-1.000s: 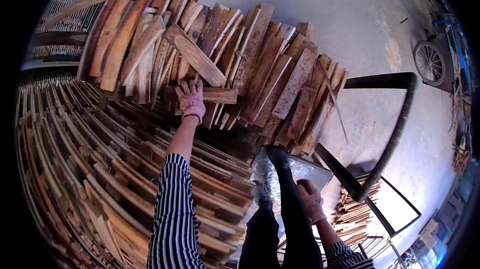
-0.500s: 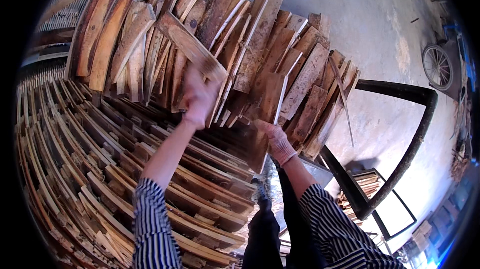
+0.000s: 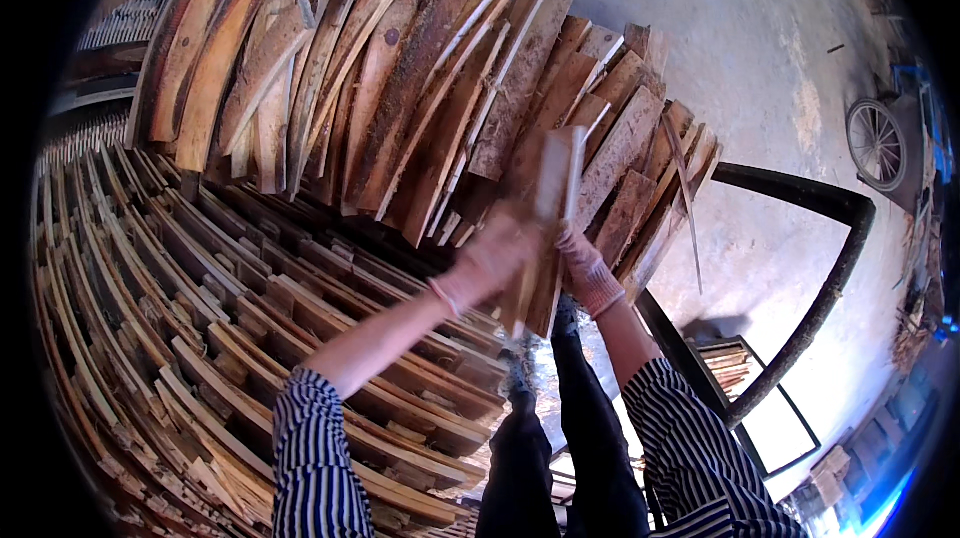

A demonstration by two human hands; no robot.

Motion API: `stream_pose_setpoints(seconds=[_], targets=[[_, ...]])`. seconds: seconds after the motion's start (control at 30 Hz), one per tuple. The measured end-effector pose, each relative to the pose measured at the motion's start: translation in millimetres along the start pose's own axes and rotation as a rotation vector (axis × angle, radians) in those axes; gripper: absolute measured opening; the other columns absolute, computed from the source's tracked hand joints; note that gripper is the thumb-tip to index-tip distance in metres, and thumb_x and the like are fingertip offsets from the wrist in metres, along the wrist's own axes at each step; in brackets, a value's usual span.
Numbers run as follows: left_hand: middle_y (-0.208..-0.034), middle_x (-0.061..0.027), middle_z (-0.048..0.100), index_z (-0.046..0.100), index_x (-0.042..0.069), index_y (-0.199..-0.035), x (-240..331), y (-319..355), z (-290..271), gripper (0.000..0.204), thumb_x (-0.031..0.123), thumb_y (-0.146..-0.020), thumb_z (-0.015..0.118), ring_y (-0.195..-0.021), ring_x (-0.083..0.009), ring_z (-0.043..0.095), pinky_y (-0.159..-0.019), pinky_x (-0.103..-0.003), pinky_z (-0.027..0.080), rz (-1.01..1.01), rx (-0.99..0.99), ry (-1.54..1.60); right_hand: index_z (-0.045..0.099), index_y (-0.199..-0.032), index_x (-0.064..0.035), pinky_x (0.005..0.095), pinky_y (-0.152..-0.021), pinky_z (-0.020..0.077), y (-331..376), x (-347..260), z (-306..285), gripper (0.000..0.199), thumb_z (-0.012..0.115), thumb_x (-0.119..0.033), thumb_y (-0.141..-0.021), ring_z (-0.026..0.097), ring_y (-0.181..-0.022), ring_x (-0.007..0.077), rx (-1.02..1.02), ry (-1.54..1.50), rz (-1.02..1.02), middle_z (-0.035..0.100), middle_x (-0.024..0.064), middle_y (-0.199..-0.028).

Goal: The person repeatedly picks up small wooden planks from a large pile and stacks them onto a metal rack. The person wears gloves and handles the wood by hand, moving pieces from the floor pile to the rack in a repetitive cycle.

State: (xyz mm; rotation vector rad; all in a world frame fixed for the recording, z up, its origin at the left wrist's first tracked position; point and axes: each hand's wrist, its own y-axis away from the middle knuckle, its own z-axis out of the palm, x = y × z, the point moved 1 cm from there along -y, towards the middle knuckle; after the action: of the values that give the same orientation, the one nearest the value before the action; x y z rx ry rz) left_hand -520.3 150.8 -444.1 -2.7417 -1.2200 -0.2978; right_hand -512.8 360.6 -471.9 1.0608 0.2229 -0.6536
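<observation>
Close together in front of my body, both hands are at a pair of short wooden boards held roughly upright, side by side. My right hand, in a knitted glove, is closed round their right edge. On their left side my left hand, also gloved and smeared by motion, appears closed on one board. The boards' lower ends reach down toward my legs. Just beyond my hands leans a long row of rough-sawn boards, some with bark on them.
Stacked layers of spaced wooden slats fill the left and lower left. A dark metal frame stands to the right, with more wood beside it. A spoked wheel is at the far right, beyond the concrete floor.
My left hand has swung right and toward me from the row, bringing its board against the one in my right hand. The right hand has shifted slightly to the right.
</observation>
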Motion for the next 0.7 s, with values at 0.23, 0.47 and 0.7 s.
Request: stream_pose_setpoints(seconds=[0.23, 0.47, 0.7], targets=[[-0.16, -0.0201, 0.041, 0.032, 0.008, -0.16, -76, 31, 35, 0.096, 0.061, -0.089, 0.069, -0.144, -0.038, 0.043, -0.12, -0.045, 0.032, -0.979, -0.086, 0.007, 0.061, -0.136, -0.0049, 0.0409, -0.109, 0.0489, 60, 3, -2, 0.059, 0.075, -0.043, -0.093, 0.063, -0.118, 0.0256, 0.05, -0.256, 0.095, 0.068, 0.0095, -0.127], [-0.137, -0.0227, 0.059, 0.047, 0.005, -0.141, -149, 5, 32, 0.07, 0.036, -0.083, 0.072, -0.119, -0.0397, 0.065, -0.099, -0.049, 0.054, -1.14, -0.385, 0.132, 0.057, -0.135, -0.0043, 0.0416, -0.102, 0.0531, 75, 11, -34, 0.067, 0.079, -0.048, -0.088, 0.065, -0.114, 0.0244, 0.122, -0.16, 0.081, 0.067, 0.0095, -0.123], [-0.111, -0.0208, 0.068, 0.061, 0.0, -0.119, -90, -25, -96, 0.046, 0.034, -0.09, 0.07, -0.108, -0.0296, 0.063, -0.094, -0.039, 0.052, -1.012, -0.339, 0.754, 0.055, -0.139, -0.0036, 0.0365, -0.098, 0.0542, 94, -67, 33, 0.056, 0.068, -0.041, -0.099, 0.065, -0.114, 0.0217, 0.084, 0.069, 0.003, 0.066, 0.0097, -0.125]])
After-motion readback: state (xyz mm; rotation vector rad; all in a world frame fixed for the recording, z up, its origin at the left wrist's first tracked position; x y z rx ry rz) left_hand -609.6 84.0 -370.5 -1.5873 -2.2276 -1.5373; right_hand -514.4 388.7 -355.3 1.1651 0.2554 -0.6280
